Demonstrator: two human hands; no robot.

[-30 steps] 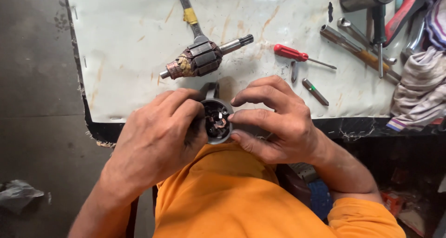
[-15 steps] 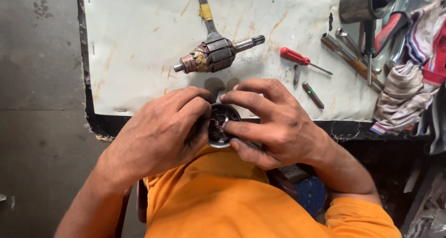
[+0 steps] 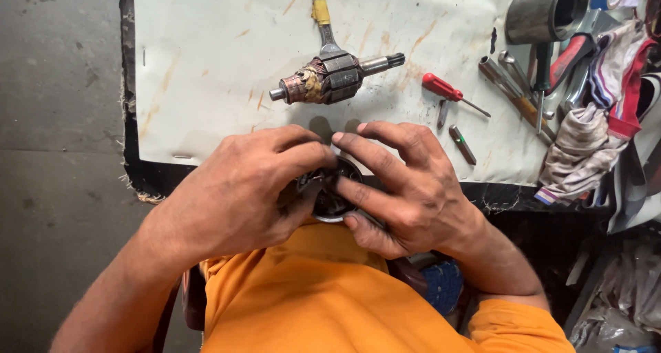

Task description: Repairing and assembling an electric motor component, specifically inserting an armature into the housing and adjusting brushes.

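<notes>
A person in an orange shirt (image 3: 330,291) grips a small round dark motor housing (image 3: 332,196) with both hands just below the centre of the frame, at the near edge of a workbench covered with a stained white sheet (image 3: 206,64). The left hand (image 3: 241,188) wraps around the housing's left side, fingers curled closed on it, while the right hand (image 3: 406,188) clasps the right side, its index and middle fingers laid across the open top. Most of the housing is hidden beneath the fingers. Above the hands, in the upper centre, a motor armature (image 3: 330,81) with copper windings lies on the sheet, touching the head of a wrench with a yellow band (image 3: 320,12). To its right rest a red-handled screwdriver (image 3: 447,91) and two small bits. A grey metal cylinder (image 3: 544,12), assorted hand tools and a crumpled rag (image 3: 585,146) crowd the upper right.
</notes>
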